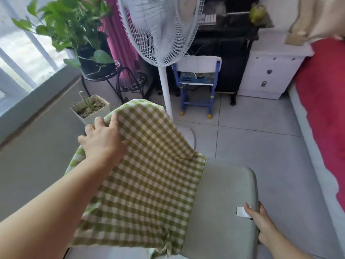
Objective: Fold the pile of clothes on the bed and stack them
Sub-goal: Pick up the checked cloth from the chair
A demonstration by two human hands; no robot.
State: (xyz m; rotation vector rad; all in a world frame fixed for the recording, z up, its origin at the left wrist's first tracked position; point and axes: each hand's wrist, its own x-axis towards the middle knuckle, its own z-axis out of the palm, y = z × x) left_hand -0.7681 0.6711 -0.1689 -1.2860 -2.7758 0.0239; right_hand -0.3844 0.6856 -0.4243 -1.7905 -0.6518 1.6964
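Two hands showed: the left hand (103, 136) pinched a lifted fold of the green checked cloth (149, 184) draped over a grey cushion (224, 202). The right hand (259, 221) gripped the cushion's edge, fingertips hidden. A beige garment (313, 19), cut off by the frame, was near the red bed (326, 109).

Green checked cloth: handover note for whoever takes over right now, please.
Left hand pinches the far edge of the green-and-cream checked cloth, lifted above the grey-green padded surface it lies on.
Right hand grips that surface's right edge beside a white tag.
Red bed cover on the right, beige garment at its far end.
Done: no folded stack in view. Left: finish this fold, then stack.
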